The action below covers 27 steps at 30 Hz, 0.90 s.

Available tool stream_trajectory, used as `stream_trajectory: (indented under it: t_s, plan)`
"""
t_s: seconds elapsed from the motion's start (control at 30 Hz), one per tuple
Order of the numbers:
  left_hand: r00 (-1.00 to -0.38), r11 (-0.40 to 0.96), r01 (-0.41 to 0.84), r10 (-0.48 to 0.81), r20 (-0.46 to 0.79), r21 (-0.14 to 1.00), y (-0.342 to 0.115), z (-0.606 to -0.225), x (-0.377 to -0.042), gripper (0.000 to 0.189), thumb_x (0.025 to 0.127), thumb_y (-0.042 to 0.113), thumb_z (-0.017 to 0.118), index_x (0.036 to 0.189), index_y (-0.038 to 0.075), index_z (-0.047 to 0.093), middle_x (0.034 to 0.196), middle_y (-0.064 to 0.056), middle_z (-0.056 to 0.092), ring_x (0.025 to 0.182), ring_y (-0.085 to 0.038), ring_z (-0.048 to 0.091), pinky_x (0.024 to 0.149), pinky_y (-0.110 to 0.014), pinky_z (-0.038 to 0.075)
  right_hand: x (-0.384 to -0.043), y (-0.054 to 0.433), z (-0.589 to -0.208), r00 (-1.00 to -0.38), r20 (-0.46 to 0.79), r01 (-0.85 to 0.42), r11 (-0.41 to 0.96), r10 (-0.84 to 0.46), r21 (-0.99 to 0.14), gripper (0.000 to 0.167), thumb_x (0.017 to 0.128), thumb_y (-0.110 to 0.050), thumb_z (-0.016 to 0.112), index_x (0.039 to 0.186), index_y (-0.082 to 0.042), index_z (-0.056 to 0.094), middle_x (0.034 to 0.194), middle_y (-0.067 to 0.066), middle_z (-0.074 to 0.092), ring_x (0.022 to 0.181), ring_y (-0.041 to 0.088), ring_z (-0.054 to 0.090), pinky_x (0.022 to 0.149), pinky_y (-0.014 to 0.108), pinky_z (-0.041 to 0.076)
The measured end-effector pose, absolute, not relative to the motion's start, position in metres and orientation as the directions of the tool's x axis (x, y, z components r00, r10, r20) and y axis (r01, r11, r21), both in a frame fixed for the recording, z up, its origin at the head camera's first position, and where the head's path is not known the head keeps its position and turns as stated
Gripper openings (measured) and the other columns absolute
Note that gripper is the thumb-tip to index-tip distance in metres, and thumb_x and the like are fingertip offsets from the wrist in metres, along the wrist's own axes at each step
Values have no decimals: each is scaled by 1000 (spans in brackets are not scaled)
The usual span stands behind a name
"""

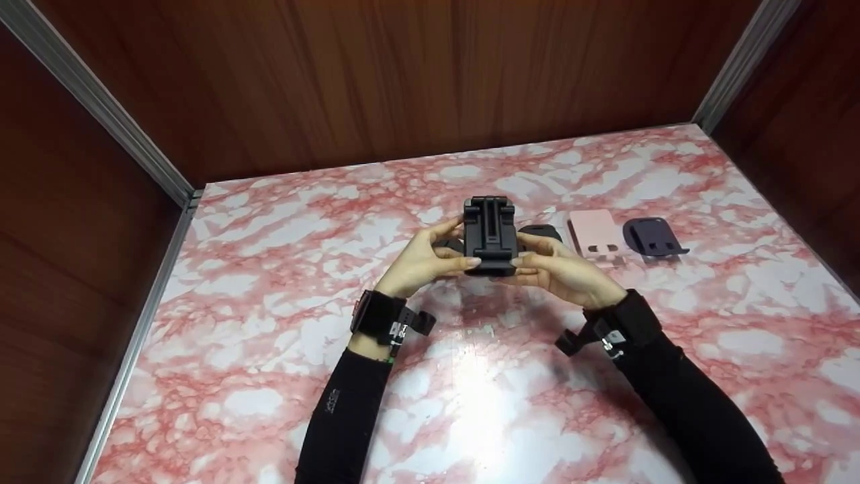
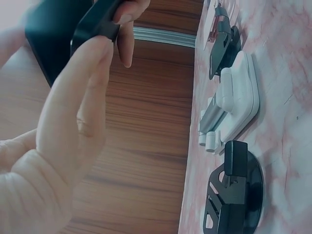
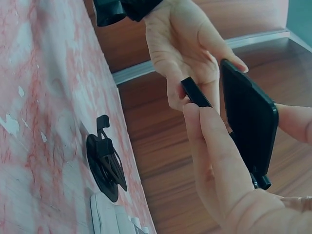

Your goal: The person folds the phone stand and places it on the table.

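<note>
A black phone stand (image 1: 490,232) is held up over the table between both hands. My left hand (image 1: 411,265) grips its left side, thumb at the lower front edge. On the opposite side my right hand (image 1: 568,272) grips it, thumb at the lower right corner. In the right wrist view, its flat back plate (image 3: 251,114) stands apart from a thinner black part, its base (image 3: 196,92), which fingers of both hands hold from below. The left wrist view shows the base edge (image 2: 97,24) between fingertips. The joint linking plate and base is mostly hidden by the hands.
Behind the hands stand a black round-based stand (image 2: 234,195), a white folded stand (image 2: 241,97) and another black stand (image 1: 539,232). Farther right are a pink stand (image 1: 594,228) and a dark blue stand (image 1: 653,236). Wood-grain panels (image 1: 403,81) enclose the marbled table (image 1: 269,323).
</note>
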<state>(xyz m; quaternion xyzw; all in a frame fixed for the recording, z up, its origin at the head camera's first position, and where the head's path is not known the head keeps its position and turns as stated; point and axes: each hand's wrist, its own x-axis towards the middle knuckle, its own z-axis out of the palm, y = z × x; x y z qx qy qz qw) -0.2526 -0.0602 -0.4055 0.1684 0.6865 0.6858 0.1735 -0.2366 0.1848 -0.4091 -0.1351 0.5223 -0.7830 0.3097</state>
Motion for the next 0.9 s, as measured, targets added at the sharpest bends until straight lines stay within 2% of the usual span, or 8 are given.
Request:
stream_trajectory:
  t_s: [0.27,0.43,0.67,0.9]
  plan:
    - [-888,11,28,460,20,1000,-59,-407,-253,83,73,4,76,144,12,32,129,-14,52,88,-21,67,72,-34,58,-237,184,-409,-792,-139,332,-229,-595,-915,75,90,3,49,147,1,-1,118,7,57,101,17,64,93,30,51]
    - [-896,19,31,445,20,999,-58,-408,-254,82,72,2,76,142,12,35,126,-16,52,86,-19,67,72,-33,58,-237,183,-409,-792,-135,322,-219,-596,-921,73,88,6,51,146,2,6,120,8,57,104,18,63,92,30,52]
    - [-902,29,18,431,4,999,-55,-410,-254,82,72,0,76,142,12,35,119,-17,55,82,-18,68,76,-41,58,-237,184,-410,-799,-135,324,-231,-586,-917,79,89,7,50,147,0,-3,117,9,59,102,19,64,94,31,50]
    - [-917,69,28,400,-2,997,-53,-410,-252,82,72,2,76,142,16,36,112,-16,60,78,-17,68,73,-36,58,-238,185,-411,-809,-125,298,-218,-574,-929,79,87,11,49,147,1,-2,113,7,63,102,17,64,93,30,51]
